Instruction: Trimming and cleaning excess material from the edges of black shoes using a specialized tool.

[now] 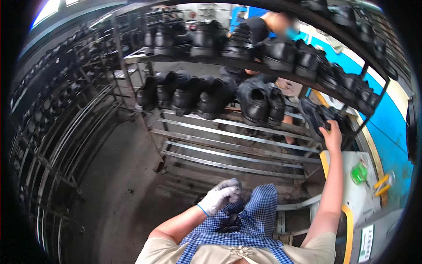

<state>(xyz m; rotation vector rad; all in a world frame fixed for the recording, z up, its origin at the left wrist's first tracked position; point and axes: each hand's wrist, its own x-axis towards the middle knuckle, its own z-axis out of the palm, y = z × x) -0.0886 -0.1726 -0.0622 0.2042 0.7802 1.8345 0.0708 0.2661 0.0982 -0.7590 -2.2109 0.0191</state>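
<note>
My bare right hand (pixel 332 135) reaches out to the right end of the rack's lower shelf. Its thumb and fingers grip a black shoe (pixel 313 115), which is tilted beside other dark shoes. My left hand (pixel 222 196), in a white glove with a blue cuff edge, is held in front of my blue checked apron (pixel 259 211). The left fingers are curled in; whatever they may hold is hidden. Some dark material (pixel 231 222) shows against the apron just below that hand, too unclear to name. A pair of black shoes (pixel 259 103) stands on the shelf left of my right hand.
The metal rack (pixel 233 152) ahead carries rows of black shoes (pixel 206 39), with bare rails lower down. More shoe racks (pixel 57 119) line the left. A pale machine top (pixel 358 189) with a green item (pixel 359 173) stands at right. Another person (pixel 259 26) is behind the rack.
</note>
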